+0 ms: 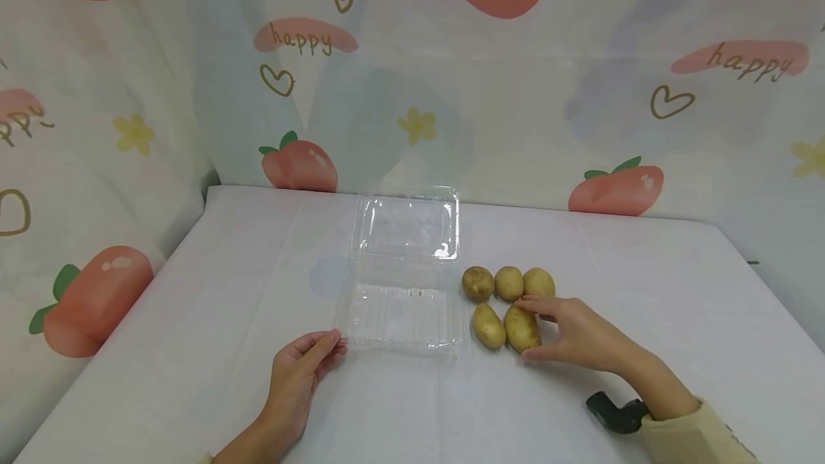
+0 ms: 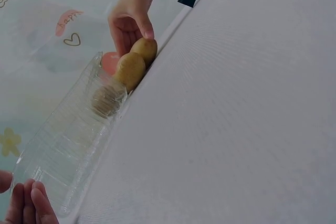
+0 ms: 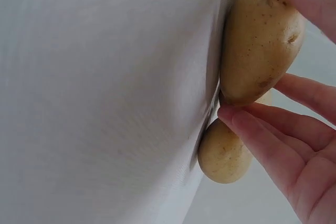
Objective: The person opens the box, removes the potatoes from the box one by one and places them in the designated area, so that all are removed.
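Observation:
A clear plastic clamshell container (image 1: pixel 402 317) lies opened flat, its lid (image 1: pixel 407 226) toward the back wall. At its near left corner, my left hand (image 1: pixel 298 374) pinches the rim between thumb and fingers, as the left wrist view (image 2: pixel 30 205) also shows. My right hand (image 1: pixel 583 335) holds a potato (image 1: pixel 520 329) at its two ends, thumb at one and fingers at the other. In the right wrist view this potato (image 3: pixel 262 45) lies close along the cloth. Another potato (image 1: pixel 488 326) sits just left of it.
Behind the held potato stands a row of three potatoes, left (image 1: pixel 478 283), middle (image 1: pixel 509 283) and right (image 1: pixel 539 282), just right of the container. A white cloth (image 1: pixel 258 292) covers the table. Printed fabric walls (image 1: pixel 503 106) rise behind and at the left. A black strap (image 1: pixel 615 414) hangs at the right wrist.

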`<state>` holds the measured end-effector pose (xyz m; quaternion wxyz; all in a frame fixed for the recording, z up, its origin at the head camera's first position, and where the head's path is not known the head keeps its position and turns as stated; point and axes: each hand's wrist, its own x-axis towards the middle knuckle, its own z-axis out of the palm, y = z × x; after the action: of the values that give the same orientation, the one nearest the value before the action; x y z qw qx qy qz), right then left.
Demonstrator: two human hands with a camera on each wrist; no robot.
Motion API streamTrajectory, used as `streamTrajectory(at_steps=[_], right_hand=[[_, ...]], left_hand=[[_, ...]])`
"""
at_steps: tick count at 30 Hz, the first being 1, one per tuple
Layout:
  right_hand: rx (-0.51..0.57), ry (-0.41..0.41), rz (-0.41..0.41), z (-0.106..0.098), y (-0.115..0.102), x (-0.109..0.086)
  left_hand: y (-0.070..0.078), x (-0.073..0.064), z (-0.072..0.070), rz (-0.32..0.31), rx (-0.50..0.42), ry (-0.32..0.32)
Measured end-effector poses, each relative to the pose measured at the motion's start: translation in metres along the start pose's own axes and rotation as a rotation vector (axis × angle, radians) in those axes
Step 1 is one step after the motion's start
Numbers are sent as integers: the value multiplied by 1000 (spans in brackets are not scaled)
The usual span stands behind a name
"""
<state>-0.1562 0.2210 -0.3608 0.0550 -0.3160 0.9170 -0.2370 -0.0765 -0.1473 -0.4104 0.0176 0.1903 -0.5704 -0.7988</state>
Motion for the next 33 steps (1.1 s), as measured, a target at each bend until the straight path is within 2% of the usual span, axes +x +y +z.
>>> streamTrajectory(at_steps=[5, 14, 25, 33], right_hand=[[26, -17, 43, -7, -3, -4], [26, 9, 46, -20, -4, -14], [51, 1, 61, -23, -2, -17], [82, -2, 93, -22, 0, -22]], left_hand=[[0, 0, 1, 0, -4, 2], [5, -3, 3, -14, -17, 0], [20, -3, 4, -71, -20, -9], [34, 1, 9, -69, -16, -21]])
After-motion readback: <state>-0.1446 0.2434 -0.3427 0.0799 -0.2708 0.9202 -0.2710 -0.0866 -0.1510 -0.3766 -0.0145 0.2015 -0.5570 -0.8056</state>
